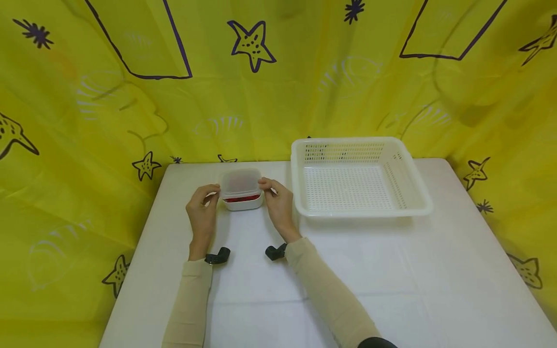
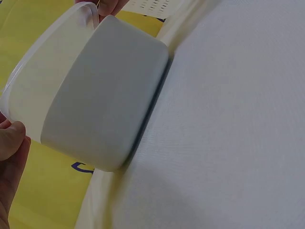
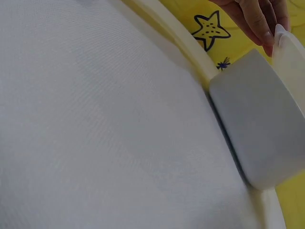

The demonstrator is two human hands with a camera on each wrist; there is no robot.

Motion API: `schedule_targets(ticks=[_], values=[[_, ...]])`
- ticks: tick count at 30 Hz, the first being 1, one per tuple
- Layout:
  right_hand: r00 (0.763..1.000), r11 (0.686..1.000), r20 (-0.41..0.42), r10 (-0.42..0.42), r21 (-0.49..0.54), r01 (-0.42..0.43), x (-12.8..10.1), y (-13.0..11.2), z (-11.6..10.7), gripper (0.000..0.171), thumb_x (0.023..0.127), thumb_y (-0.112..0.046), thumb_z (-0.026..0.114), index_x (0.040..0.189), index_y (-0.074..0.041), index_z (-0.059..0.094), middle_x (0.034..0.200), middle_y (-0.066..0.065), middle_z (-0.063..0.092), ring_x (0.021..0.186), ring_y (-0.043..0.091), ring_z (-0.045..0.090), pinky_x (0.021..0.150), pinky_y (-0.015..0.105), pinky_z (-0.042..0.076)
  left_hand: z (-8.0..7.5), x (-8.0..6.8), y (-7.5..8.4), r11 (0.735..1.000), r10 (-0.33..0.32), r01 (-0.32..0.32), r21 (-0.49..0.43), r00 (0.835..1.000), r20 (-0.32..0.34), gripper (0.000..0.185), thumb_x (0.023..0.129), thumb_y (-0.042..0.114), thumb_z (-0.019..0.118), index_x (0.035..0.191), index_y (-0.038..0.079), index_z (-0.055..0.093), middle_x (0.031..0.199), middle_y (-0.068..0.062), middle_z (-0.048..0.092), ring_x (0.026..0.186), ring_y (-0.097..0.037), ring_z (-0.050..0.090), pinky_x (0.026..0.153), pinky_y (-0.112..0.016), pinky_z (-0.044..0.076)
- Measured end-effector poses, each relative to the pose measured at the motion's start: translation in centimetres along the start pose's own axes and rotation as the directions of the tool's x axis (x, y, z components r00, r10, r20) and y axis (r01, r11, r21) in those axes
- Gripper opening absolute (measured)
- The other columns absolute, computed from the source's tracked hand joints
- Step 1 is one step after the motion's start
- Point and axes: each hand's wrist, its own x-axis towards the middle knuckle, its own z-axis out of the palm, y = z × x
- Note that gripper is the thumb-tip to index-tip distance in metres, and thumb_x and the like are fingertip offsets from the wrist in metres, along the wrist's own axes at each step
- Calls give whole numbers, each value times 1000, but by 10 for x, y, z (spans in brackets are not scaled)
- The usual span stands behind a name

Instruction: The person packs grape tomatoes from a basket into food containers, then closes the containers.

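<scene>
A small white container (image 1: 243, 204) with something red (image 1: 242, 198) inside stands on the table, left of centre. Over it is a translucent lid (image 1: 241, 182), tilted, with a gap showing the red at the near side. My left hand (image 1: 203, 211) pinches the lid's left edge between thumb and fingers. At its right edge, my right hand (image 1: 279, 203) pinches the lid too. The left wrist view shows the lid (image 2: 47, 67) slanting up from the container (image 2: 109, 95). The right wrist view shows the left hand's fingers (image 3: 259, 19) at the lid's corner; the right hand is out of that frame.
A white plastic basket (image 1: 348, 188) with slotted walls stands right of the container, close to my right hand. Beneath everything lies a white-covered table (image 1: 391, 270). A yellow curtain (image 1: 278, 106) with sea-creature drawings hangs behind the table and at both sides.
</scene>
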Motion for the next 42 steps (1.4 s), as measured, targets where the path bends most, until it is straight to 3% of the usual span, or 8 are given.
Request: schedule_targets(ticks=[10,19,24,30,35,38,42], values=[[999,999,40,-9,-41,11,-9,6,-1,23,94,17,58,90,3,76,118,16,77,125,29,70,104,30,59,0,-6,-10,998,-40,39,-48,999,-19,8,88,-21,67,94,-17,72,107,-32,73,103,-34,70,84,-16,58],[999,999,32,-19,-43,20,-12,10,0,25,95,16,59,88,1,77,117,14,78,127,26,69,103,32,59,1,-10,-47,988,-109,107,-108,994,-13,10,90,-19,68,95,-13,73,109,-29,72,105,-18,71,88,-17,59],[998,996,24,-64,-61,65,-13,11,-2,25,95,16,58,90,1,77,116,14,79,125,28,70,102,36,61,-1,-11,-54,983,-119,120,-136,993,15,12,90,-14,71,98,-7,76,110,-26,73,106,-18,71,91,-17,59],[999,996,21,-43,-81,45,-14,9,-4,31,94,18,53,103,-2,76,124,11,76,123,26,69,95,35,61,-3,-11,-51,990,-113,113,-88,994,8,16,91,-14,69,103,-6,76,111,-23,74,106,-23,71,90,-16,59],[999,994,34,4,-113,0,-13,7,-5,36,100,7,51,127,-7,70,133,8,70,131,23,62,101,43,60,-4,-8,-26,990,-140,141,5,990,-15,19,97,-14,58,110,-10,72,115,-26,71,111,-35,65,90,-17,53],[997,991,57,52,-125,-45,-10,7,-4,38,103,-3,51,138,-9,62,142,5,65,135,24,59,107,43,57,-5,-3,-18,977,-211,211,-9,977,21,23,102,-8,55,120,-11,68,125,-28,67,122,-38,60,94,-19,49],[990,991,108,96,-107,-84,-3,4,-1,44,105,-14,50,149,-8,52,153,6,55,144,29,51,115,46,51,-4,6,-28,948,-312,317,-40,945,95,32,107,4,53,137,-3,62,141,-21,61,134,-34,55,102,-21,45]])
